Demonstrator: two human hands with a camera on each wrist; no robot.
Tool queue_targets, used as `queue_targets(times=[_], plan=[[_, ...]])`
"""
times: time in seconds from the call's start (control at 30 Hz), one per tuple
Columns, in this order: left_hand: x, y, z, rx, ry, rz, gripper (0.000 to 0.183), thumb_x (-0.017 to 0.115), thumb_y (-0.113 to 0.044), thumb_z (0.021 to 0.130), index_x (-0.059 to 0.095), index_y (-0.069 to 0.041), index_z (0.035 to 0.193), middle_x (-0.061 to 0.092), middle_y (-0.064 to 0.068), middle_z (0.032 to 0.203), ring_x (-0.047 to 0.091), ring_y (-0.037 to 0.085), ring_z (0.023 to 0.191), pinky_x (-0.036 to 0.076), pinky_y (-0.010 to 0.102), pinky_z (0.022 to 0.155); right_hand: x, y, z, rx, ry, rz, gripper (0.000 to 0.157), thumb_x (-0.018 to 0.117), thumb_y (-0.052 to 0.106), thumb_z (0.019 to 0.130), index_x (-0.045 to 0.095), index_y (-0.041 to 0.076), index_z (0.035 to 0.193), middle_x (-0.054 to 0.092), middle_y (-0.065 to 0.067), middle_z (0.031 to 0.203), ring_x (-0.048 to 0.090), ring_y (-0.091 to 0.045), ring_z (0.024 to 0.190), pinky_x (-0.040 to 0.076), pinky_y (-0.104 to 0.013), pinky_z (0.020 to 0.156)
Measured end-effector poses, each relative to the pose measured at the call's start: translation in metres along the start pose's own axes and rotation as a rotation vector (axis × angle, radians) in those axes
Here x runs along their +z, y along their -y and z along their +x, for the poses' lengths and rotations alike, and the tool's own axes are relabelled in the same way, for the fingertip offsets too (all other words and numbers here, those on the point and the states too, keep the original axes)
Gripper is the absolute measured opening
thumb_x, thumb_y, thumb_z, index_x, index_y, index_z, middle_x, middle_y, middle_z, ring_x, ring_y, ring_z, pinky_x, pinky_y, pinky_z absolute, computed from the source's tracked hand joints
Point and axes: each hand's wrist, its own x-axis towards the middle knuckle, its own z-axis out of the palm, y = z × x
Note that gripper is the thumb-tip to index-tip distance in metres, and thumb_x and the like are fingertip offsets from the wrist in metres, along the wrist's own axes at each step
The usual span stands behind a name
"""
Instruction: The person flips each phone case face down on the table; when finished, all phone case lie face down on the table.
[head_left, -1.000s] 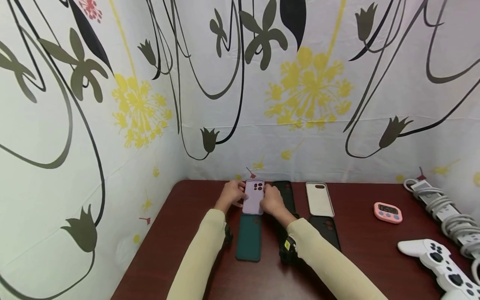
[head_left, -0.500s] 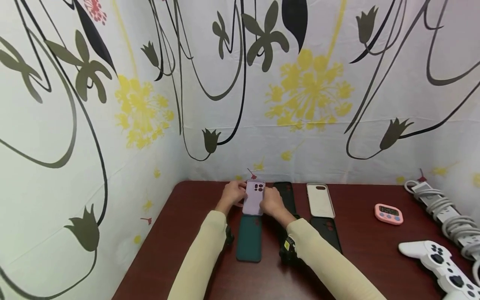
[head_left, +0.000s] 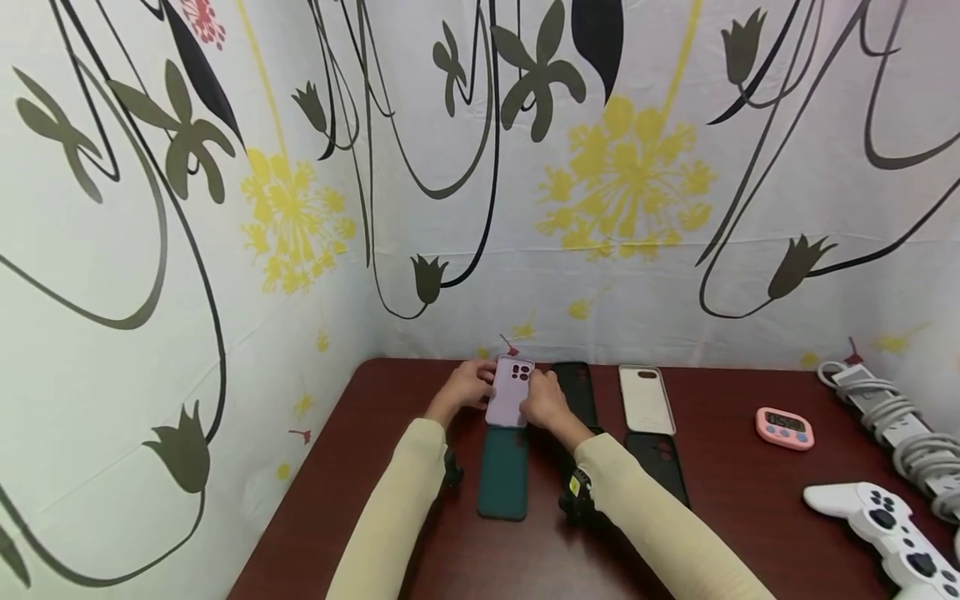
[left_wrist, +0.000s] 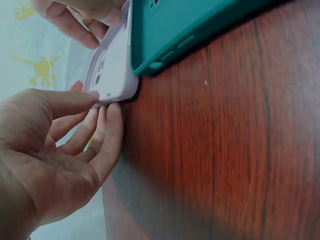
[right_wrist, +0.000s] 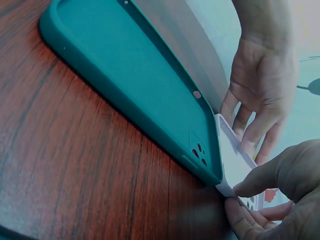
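A lilac phone case [head_left: 512, 395] lies near the table's back edge, its open side up and its camera cutouts at the far end. My left hand [head_left: 467, 385] pinches its left edge; in the left wrist view the thumb of that left hand [left_wrist: 55, 155] is on the inside of the rim and the fingers are outside. On the opposite edge my right hand [head_left: 546, 402] pinches the rim between thumb and fingers, as the right wrist view also shows. A teal phone case [head_left: 503, 479] lies end to end with the lilac one, touching or nearly touching it.
Right of the hands lie a black case [head_left: 576, 387], a cream case [head_left: 647, 400] and another black case [head_left: 662, 462], partly behind the right sleeve. Farther right are a pink timer [head_left: 784, 428], a white game controller [head_left: 888, 533] and a power strip with coiled cable [head_left: 892, 425].
The head view has shifted slightly, so the scene sits a little farther right. Both hands keep their hold on the lilac case, which has hardly moved.
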Motion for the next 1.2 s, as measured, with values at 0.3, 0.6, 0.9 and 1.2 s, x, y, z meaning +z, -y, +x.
queue_targets(times=[0.3,0.6,0.9,1.2], plan=[[-0.012,0.004,-0.002,0.005,0.099,-0.199,0.058,0.062,0.004,0.102,0.049,-0.006,0.157,0.057,0.020,0.149,0.067,0.027,0.115,0.065,0.044,0.091,-0.007,-0.003,0.004,-0.012,0.003,0.148,0.038,0.068,0.003,0.084,0.065,-0.012,0.119,0.067,-0.023,0.104,0.062,-0.027,0.085,0.056,-0.037,0.070],[-0.018,0.002,-0.003,0.027,0.212,-0.367,0.062,0.058,0.005,0.103,0.042,-0.007,0.162,0.048,0.018,0.162,0.056,0.034,0.143,0.054,0.051,0.112,-0.012,-0.007,0.008,0.130,0.134,0.428,0.035,0.067,0.024,0.102,0.068,-0.006,0.120,0.067,-0.020,0.113,0.074,-0.024,0.085,0.066,-0.034,0.073],[-0.013,-0.007,-0.006,0.060,0.285,-0.410,0.063,0.061,-0.003,0.105,0.040,-0.016,0.164,0.042,0.015,0.165,0.055,0.036,0.143,0.055,0.057,0.110,-0.022,-0.009,0.012,0.173,0.237,0.527,0.058,0.058,0.047,0.107,0.063,-0.005,0.133,0.065,-0.023,0.129,0.071,-0.031,0.110,0.067,-0.039,0.083],[-0.003,-0.018,-0.005,0.067,0.274,-0.388,0.063,0.065,-0.008,0.105,0.042,-0.016,0.163,0.042,0.015,0.165,0.058,0.035,0.140,0.057,0.055,0.107,-0.032,-0.010,0.019,0.213,0.259,0.532,0.065,0.065,0.049,0.103,0.060,-0.005,0.139,0.064,-0.023,0.135,0.073,-0.032,0.111,0.066,-0.040,0.086]])
